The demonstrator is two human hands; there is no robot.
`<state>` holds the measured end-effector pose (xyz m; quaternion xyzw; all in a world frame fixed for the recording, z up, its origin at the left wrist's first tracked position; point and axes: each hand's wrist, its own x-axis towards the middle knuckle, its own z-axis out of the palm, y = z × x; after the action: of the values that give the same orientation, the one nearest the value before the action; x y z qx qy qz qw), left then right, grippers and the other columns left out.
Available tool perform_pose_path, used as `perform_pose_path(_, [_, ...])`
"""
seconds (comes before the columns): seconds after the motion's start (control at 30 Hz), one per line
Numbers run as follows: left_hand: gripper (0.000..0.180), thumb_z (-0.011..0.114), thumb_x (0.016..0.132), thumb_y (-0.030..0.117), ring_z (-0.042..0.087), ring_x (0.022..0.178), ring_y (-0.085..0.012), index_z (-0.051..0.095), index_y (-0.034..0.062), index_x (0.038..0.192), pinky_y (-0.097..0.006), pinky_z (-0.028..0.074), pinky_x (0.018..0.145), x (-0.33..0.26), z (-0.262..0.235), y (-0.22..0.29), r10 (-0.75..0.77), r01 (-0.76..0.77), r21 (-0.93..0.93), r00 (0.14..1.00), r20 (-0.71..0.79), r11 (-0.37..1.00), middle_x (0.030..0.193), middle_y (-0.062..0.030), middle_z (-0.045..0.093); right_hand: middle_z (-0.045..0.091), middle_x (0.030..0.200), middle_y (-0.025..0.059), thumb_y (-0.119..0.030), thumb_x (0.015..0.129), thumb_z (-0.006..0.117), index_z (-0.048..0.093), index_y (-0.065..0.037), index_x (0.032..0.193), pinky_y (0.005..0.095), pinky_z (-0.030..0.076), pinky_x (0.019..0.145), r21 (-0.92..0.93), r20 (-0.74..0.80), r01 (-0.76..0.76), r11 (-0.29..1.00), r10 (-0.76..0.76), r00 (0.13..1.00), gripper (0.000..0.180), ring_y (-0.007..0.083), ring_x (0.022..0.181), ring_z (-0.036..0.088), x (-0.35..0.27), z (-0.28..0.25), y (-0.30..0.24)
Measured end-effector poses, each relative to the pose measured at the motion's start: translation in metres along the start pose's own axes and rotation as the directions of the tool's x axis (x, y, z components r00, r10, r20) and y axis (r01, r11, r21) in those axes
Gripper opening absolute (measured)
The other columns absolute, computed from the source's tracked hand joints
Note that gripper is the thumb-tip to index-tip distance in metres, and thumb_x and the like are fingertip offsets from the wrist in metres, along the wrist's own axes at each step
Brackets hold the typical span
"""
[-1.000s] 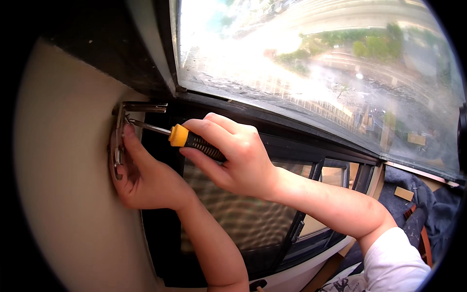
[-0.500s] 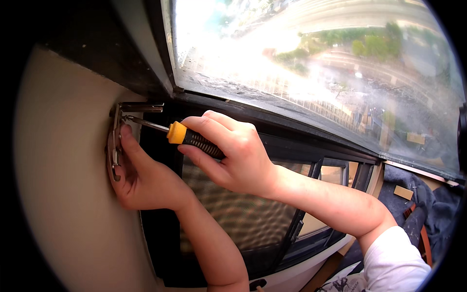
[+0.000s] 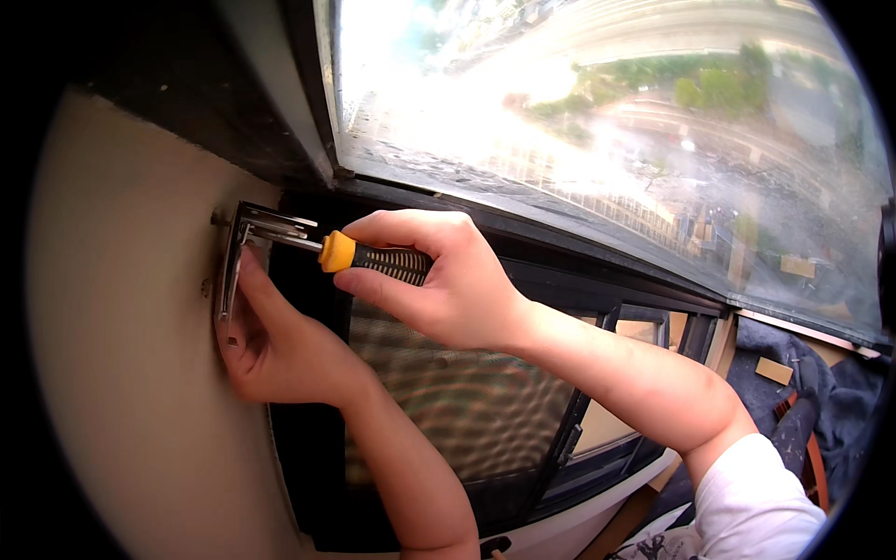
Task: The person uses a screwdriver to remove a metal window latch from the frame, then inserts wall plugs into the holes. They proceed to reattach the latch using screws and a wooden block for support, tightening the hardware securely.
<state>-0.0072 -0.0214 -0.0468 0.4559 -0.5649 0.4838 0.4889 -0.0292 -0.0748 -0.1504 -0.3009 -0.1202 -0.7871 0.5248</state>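
My left hand point(image 3: 289, 345) is closed on an L-shaped metal bracket point(image 3: 231, 266), thumb on its inner side and fingers behind it. The bracket stands at the pale wall, its short arm reaching out to the right. In my right hand point(image 3: 457, 289) is a screwdriver point(image 3: 337, 252) with a yellow and black handle, held level and pointing left. Its shaft runs alongside the bracket's short arm, and its tip is hard to make out in the bracket's corner. Two dark spots on the wall point(image 3: 121, 327), perhaps screw holes or plugs, show left of the bracket.
A bright window point(image 3: 607, 140) in a dark frame fills the upper right. Below my arms is a dark framed panel with mesh point(image 3: 457, 401). At the right lie dark blue cloth point(image 3: 765, 336), a small tan block point(image 3: 774, 370) and a brown strap point(image 3: 815, 462).
The bracket has turned and shifted slightly right, uncovering the dark spots on the wall. My right hand and the screwdriver have moved a little, and the shaft is now partly hidden by the bracket.
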Motion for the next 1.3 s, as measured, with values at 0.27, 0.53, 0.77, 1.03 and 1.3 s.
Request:
perform_pose_path(0.27, [0.028, 0.062, 0.101, 0.014, 0.072, 0.096, -0.0206, 0.072, -0.0117, 0.107, -0.031, 0.057, 0.090, -0.020, 0.005, 0.006, -0.349, 0.483, -0.303, 0.846, 0.402, 0.821, 0.104, -0.0171, 0.075, 0.070, 0.091, 0.0174, -0.016, 0.084, 0.077, 0.069, 0.001, 0.107, 0.0373, 0.057, 0.070, -0.145, 0.062, 0.077, 0.986, -0.069, 0.996, 0.029, 0.0330, 0.080, 0.071, 0.003, -0.008, -0.004])
perform_pose_path(0.53, [0.029, 0.060, 0.103, 0.016, 0.071, 0.104, -0.0225, 0.067, -0.0067, 0.119, -0.032, 0.055, 0.096, -0.017, 0.004, 0.011, -0.403, 0.588, -0.376, 0.789, 0.464, 0.716, 0.111, -0.0185, 0.073, 0.068, 0.088, 0.0141, -0.017, 0.089, 0.078, 0.068, 0.000, 0.113, 0.0335, 0.056, 0.067, -0.257, -0.025, 0.126, 0.958, -0.137, 0.990, 0.031, 0.0254, 0.078, 0.070, -0.014, -0.014, 0.003])
perform_pose_path(0.77, [0.025, 0.058, 0.103, 0.015, 0.072, 0.102, -0.0225, 0.067, -0.0046, 0.116, -0.031, 0.056, 0.093, -0.011, -0.003, 0.002, -0.375, 0.583, -0.391, 0.787, 0.491, 0.712, 0.106, -0.0180, 0.074, 0.063, 0.079, 0.0031, -0.037, 0.098, 0.072, 0.066, -0.002, 0.113, 0.0226, 0.043, 0.052, 0.372, 0.354, -0.588, 0.718, 0.476, 0.805, 0.038, 0.0079, 0.062, 0.054, -0.014, -0.017, 0.008])
perform_pose_path(1.03, [0.021, 0.061, 0.103, 0.016, 0.072, 0.097, -0.0193, 0.069, -0.0023, 0.110, -0.029, 0.056, 0.089, -0.010, -0.002, 0.016, -0.416, 0.634, -0.418, 0.758, 0.502, 0.650, 0.101, -0.0134, 0.074, 0.063, 0.074, 0.0058, -0.019, 0.093, 0.076, 0.063, 0.001, 0.118, 0.0283, 0.052, 0.061, -0.074, 0.101, -0.053, 0.996, 0.060, 0.993, 0.034, 0.0138, 0.068, 0.062, -0.017, -0.016, -0.008])
perform_pose_path(1.3, [0.025, 0.061, 0.104, 0.019, 0.070, 0.107, -0.0204, 0.068, -0.0018, 0.116, -0.031, 0.055, 0.093, -0.007, -0.004, 0.010, -0.431, 0.709, -0.439, 0.693, 0.578, 0.552, 0.110, -0.0133, 0.073, 0.059, 0.071, 0.0000, -0.034, 0.100, 0.069, 0.069, -0.005, 0.113, 0.0223, 0.040, 0.050, 0.370, 0.620, -0.841, 0.395, 0.569, 0.540, 0.032, 0.0058, 0.057, 0.050, 0.007, -0.046, -0.013])
